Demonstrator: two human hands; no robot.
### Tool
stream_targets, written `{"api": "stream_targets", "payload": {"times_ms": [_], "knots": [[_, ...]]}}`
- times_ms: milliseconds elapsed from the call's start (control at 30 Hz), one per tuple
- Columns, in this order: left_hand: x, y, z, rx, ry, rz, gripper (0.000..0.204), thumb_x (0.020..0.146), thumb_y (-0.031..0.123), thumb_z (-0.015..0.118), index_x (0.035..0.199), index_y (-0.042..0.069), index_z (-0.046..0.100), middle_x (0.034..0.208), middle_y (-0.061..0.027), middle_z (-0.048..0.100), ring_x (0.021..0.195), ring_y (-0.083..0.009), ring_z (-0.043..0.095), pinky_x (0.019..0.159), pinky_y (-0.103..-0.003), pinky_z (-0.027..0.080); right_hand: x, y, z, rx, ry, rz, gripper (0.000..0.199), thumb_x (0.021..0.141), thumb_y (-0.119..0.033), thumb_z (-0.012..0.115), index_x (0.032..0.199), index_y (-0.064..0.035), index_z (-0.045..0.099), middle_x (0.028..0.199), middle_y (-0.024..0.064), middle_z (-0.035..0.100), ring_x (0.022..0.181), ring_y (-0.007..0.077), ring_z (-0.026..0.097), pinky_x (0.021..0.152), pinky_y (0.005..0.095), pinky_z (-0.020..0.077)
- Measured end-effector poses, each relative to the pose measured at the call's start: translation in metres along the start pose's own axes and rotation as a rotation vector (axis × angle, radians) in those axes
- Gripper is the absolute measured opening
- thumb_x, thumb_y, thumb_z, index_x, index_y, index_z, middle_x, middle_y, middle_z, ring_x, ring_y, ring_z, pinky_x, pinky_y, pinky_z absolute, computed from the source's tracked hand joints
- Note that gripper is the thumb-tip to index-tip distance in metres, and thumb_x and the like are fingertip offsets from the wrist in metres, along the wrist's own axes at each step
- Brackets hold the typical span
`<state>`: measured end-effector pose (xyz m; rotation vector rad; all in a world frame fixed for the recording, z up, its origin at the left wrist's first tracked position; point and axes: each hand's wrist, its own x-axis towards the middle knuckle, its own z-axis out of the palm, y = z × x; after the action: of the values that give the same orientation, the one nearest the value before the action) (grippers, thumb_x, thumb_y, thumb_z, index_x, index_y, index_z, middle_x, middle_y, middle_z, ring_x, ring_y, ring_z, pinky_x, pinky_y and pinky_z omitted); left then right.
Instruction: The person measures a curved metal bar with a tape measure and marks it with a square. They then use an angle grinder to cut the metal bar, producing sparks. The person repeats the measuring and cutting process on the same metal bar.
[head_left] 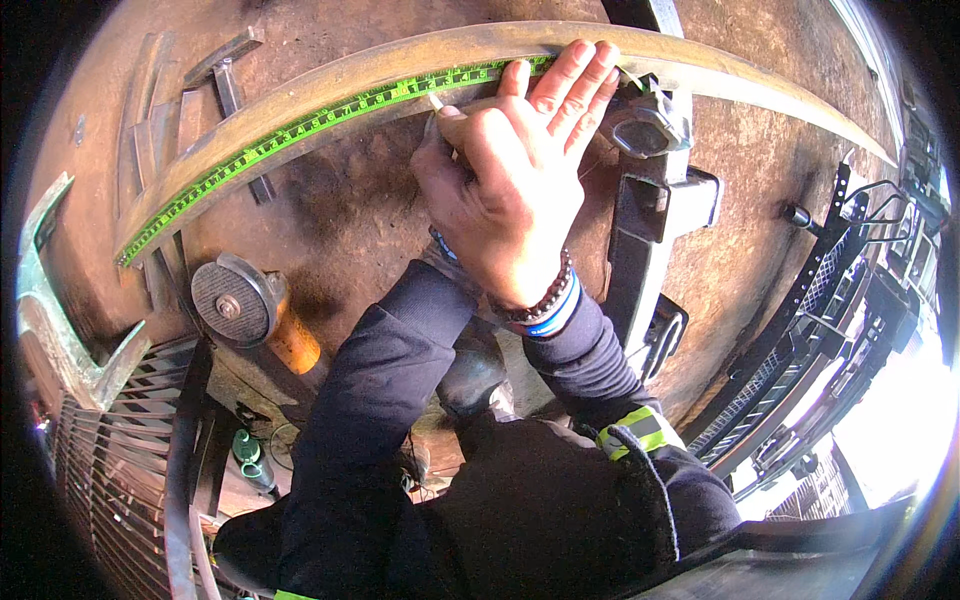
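Right hand (pixel 530 160): fingers spread wide, flat at 12 o'clock, pinning the green tape measure (pixel 300 125) along the metal bar (pixel 750 85).
Left hand (pixel 445 175): beneath, pinching a pale marker (pixel 437 103) at the tape's edge.
Grinder (pixel 245 305): idle at 9 o'clock.

Bare floor (pixel 340 215) below the steel bar (pixel 300 95); angle grinder (pixel 250 305) blocks lower left.
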<state>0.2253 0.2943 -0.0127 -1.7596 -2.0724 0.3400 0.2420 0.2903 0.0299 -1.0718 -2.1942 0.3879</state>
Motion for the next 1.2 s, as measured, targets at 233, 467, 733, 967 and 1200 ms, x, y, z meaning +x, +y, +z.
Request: {"api": "stream_targets", "payload": {"times_ms": [233, 467, 733, 967, 1200], "knots": [[-0.004, -0.017, -0.010, -0.090, -0.025, 0.021, 0.067, 0.104, 0.046, 0.025, 0.161, 0.013, 0.018, 0.169, -0.0090, 0.013, 0.157, -0.0285, 0.008, 0.127, -0.052, 0.001, 0.004, -0.004, 0.003, 0.019, 0.059, -0.011, 0.027, 0.065, -0.024, 0.080, 0.075, -0.0134, 0.057, 0.079, 0.0084, 0.050, 0.082, 0.0348, 0.058, 0.089, 0.0544, 0.0431], [-0.003, -0.016, -0.016, -0.135, -0.033, 0.057, 0.068, 0.102, 0.046, 0.028, 0.161, 0.013, 0.019, 0.170, -0.0065, 0.013, 0.157, -0.0277, 0.008, 0.126, -0.055, 0.001, 0.009, -0.005, -0.002, -0.036, 0.031, -0.029, 0.025, 0.066, -0.022, 0.079, 0.075, -0.0130, 0.057, 0.078, 0.0090, 0.050, 0.084, 0.0354, 0.058, 0.088, 0.0521, 0.0440], [-0.004, -0.016, -0.020, -0.208, -0.046, 0.116, 0.070, 0.101, 0.046, 0.031, 0.162, 0.013, 0.020, 0.170, -0.0037, 0.013, 0.157, -0.0269, 0.007, 0.125, -0.058, 0.000, 0.003, -0.024, -0.078, 0.190, -0.085, 0.157, 0.031, 0.083, -0.005, 0.070, 0.108, -0.0004, 0.054, 0.100, 0.0179, 0.064, 0.092, 0.0291, 0.064, 0.090, 0.0429, 0.0479], [-0.024, -0.033, -0.038, -0.829, 0.222, 0.081, 0.041, 0.092, 0.023, 0.054, 0.129, 0.006, 0.065, 0.151, -0.0140, 0.051, 0.146, -0.0329, 0.037, 0.116, -0.058, 0.027, -0.051, 0.001, -0.096, 0.587, 0.288, 0.375, 0.027, 0.100, 0.003, 0.051, 0.126, 0.0019, 0.042, 0.114, 0.0240, 0.063, 0.096, 0.0248, 0.066, 0.090, 0.0355, 0.0513], [-0.099, -0.129, -0.113, -1.064, 0.278, -0.303, 0.022, 0.089, 0.006, 0.062, 0.110, 0.002, 0.069, 0.113, -0.0117, 0.069, 0.110, -0.0277, 0.063, 0.096, -0.042, 0.048, -0.122, -0.002, -0.133, 0.302, -0.330, 0.667, 0.015, 0.090, -0.013, 0.070, 0.094, -0.0035, 0.059, 0.081, 0.0121, 0.059, 0.069, 0.0237, 0.060, 0.064, 0.0360, 0.0490]]}}
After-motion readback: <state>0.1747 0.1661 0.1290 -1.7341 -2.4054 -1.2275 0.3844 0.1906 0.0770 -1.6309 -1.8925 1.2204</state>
